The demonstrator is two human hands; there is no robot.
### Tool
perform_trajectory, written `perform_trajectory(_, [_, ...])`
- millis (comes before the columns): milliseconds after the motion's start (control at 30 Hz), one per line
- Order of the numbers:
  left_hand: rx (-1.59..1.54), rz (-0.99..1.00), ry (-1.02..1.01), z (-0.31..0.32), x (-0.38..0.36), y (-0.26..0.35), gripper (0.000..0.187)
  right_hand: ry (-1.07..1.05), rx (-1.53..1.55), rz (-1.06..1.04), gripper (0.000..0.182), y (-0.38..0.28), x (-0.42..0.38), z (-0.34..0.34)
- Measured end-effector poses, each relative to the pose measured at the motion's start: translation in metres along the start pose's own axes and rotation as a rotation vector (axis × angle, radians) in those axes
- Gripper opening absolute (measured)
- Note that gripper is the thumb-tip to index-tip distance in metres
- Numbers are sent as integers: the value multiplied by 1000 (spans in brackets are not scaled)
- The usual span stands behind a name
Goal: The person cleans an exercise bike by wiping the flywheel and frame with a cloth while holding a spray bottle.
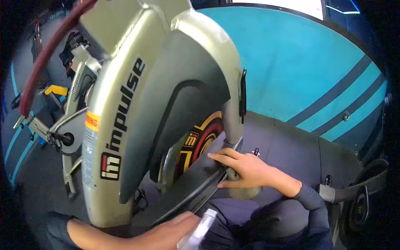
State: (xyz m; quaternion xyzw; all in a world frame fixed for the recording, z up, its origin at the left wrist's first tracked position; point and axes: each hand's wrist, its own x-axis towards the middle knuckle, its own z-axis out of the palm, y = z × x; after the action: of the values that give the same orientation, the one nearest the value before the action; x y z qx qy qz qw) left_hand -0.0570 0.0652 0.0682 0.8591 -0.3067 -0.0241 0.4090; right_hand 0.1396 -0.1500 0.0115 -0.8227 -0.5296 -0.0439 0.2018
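Note:
A large exercise machine with a silver frame (102,166) and a dark grey cover (166,91) marked "impulse" stands in front of me. My right hand (246,168) is at the base of the rear silver upright, its fingers wrapped round a greyish cloth (231,174) that rests against the frame. Low in the view, my left hand (175,231) holds a white spray bottle (199,231), its nozzle pointing up. That hand is beside the long black lower cover (183,200). The bottle's lower part is cut off by the frame edge.
Exercise bikes (75,125) stand behind on the left. A dark red bar (50,54) curves across the upper left. A turquoise wall with dark stripes (291,62) rises on the right. Another machine's part (358,193) is at the lower right. Dark mats (291,137) cover the floor.

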Motion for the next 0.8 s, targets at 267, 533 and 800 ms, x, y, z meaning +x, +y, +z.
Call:
perform_trajectory(267, [158,-361,-95,-15,-1,7,49,-35,251,-139,62,0,-35,-18])
perform_trajectory(533, [263,-368,-77,-17,-5,-1,42,-11,294,-79,65,15,-53,-29])
perform_trajectory(800, [226,-351,-191,-19,-14,-4,43,27,129,30,85,1,-51,-40])
